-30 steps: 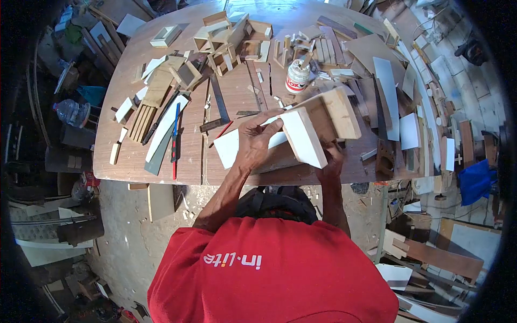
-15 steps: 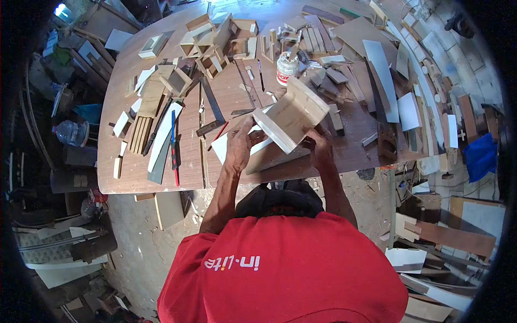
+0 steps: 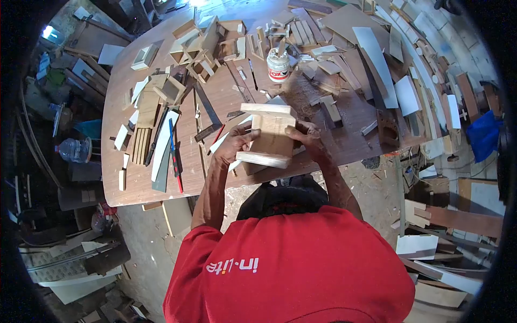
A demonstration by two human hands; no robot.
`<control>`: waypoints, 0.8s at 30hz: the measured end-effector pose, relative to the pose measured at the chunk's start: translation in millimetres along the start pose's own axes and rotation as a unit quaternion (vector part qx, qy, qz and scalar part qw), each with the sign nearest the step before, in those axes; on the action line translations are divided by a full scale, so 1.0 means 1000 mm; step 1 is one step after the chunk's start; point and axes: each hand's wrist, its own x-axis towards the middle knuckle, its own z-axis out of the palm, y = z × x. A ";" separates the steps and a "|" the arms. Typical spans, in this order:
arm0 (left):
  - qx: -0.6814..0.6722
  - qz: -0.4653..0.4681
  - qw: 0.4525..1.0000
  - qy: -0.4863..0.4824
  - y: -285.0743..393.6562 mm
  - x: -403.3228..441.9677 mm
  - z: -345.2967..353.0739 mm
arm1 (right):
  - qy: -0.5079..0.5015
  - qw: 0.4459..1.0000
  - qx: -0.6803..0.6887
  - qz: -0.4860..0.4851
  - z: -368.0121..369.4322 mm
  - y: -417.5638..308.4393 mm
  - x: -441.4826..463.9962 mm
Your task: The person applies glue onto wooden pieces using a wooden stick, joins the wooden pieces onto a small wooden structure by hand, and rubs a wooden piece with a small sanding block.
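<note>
Head view: the H-shaped wooden assembly [image 3: 271, 141] has turned squarer, letting fingers of left hand [image 3: 232, 144] and right hand [image 3: 310, 138] pinch its opposite sides.

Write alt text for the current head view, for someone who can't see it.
Someone in a red shirt holds a small wooden assembly between left hand and right hand over a cluttered table. Beyond stands a white jar, with wood pieces scattered around it.

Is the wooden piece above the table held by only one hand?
No, the left hand and the right hand both grip the wooden piece, one at each side.
</note>
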 end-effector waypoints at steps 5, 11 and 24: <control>-0.108 0.025 0.994 -0.014 -0.020 0.012 -0.014 | 0.024 0.968 0.243 0.058 -0.004 0.023 0.005; -0.120 0.020 0.993 -0.010 -0.008 0.006 0.004 | 0.090 0.963 0.251 0.048 0.011 0.022 0.020; -0.153 0.025 0.987 -0.051 -0.009 0.008 0.002 | 0.057 0.972 0.226 0.007 -0.002 0.063 0.029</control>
